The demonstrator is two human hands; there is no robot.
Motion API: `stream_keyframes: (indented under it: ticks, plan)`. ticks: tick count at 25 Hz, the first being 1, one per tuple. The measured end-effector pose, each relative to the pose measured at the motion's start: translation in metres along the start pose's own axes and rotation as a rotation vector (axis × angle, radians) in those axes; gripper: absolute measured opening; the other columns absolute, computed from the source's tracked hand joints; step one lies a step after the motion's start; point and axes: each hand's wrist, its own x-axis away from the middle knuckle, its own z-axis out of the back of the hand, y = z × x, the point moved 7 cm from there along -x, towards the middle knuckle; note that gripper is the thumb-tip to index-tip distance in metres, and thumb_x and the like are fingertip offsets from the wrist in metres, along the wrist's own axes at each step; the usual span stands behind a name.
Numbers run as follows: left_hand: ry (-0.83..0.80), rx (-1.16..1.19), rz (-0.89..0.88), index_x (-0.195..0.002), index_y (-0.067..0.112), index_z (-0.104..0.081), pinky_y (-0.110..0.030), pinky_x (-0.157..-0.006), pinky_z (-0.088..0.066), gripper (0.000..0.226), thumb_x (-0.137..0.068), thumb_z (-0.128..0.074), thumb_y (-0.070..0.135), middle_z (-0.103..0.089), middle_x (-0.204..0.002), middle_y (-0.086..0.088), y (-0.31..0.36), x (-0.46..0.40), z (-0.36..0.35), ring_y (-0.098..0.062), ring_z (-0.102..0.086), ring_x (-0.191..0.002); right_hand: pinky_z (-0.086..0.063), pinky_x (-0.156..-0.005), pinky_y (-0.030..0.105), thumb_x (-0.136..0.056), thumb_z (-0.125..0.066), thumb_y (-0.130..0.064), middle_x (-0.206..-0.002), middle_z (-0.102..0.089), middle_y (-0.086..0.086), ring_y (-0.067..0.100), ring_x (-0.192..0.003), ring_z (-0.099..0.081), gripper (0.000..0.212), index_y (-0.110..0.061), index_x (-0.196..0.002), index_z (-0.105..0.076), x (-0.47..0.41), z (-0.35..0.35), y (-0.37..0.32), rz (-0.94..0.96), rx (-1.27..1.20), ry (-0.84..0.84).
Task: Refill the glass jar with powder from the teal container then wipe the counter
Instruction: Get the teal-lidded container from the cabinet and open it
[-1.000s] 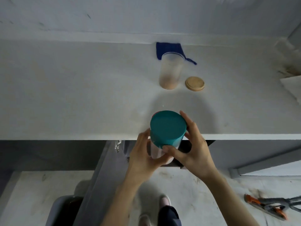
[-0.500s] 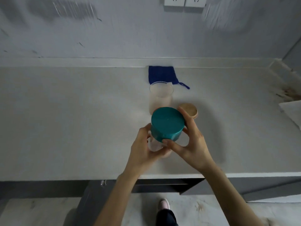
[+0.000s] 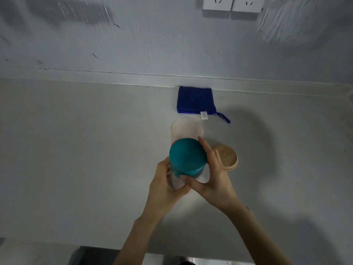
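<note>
Tabletop (image 3: 76,150): pale, carries everything; wall sockets (image 3: 231,3) high beyond the hands.

Blue cloth (image 3: 195,100): folded flat against the back edge, well beyond both hands, untouched. I read the wipe step as not yet begun.

Teal container (image 3: 186,156): held up between the two hands, lid on, clear body below it. How much powder it holds I cannot tell.

Left hand (image 3: 165,188): fingers curled round the clear body under the lid, bracing it.

Right hand (image 3: 212,175): thumb and fingers wrapped on the lid's rim, index finger laid along its far side.

Glass jar (image 3: 187,128): open mouth, standing just beyond the container, a pale powder inside. Its wooden lid (image 3: 227,156) lies flat just beyond the right hand.

Step in hand, my judgement: unscrewing the teal lid, pour not started. Next move calls for a twist of the right hand against the left's firm hold, then the lid set down and the container tipped over the jar mouth.
</note>
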Motion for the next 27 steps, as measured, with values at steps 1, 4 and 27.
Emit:
stream_keyframes:
  ticks: [1,4,27]
  plan:
    - [0.008,0.025,-0.007,-0.109,0.055,-0.032,-0.006,-0.075,-0.048,0.068,-0.052,-0.070,0.063,-0.049,-0.111,0.023,0.000,0.000,-0.002,0.000,-0.055,-0.101,-0.032,-0.090,0.001,-0.069,-0.070,-0.038,-0.125,-0.037,-0.002,-0.005,-0.112,-0.035,0.085,-0.038,-0.132,-0.013,-0.002,-0.001,-0.001,0.011,0.030,0.029]
    - [0.033,0.120,-0.009,-0.117,0.032,-0.040,-0.017,-0.082,-0.050,0.067,-0.060,-0.075,0.039,-0.054,-0.112,0.010,0.001,0.001,-0.011,-0.011,-0.056,-0.106,-0.033,-0.080,-0.004,-0.064,-0.072,-0.041,-0.122,-0.034,-0.006,-0.001,-0.112,-0.034,0.089,-0.037,-0.134,-0.017,-0.010,-0.006,-0.006,0.039,0.122,0.125]
    - [-0.423,0.013,-0.091,-0.109,0.030,-0.049,-0.001,-0.070,-0.043,0.069,-0.051,-0.085,0.023,-0.063,-0.093,0.019,-0.017,-0.032,0.013,0.013,-0.056,-0.094,-0.037,-0.089,0.007,-0.061,-0.073,-0.044,-0.121,-0.044,-0.001,0.002,-0.108,-0.042,0.076,-0.026,-0.128,-0.041,-0.034,-0.017,-0.035,0.167,0.296,-0.274]
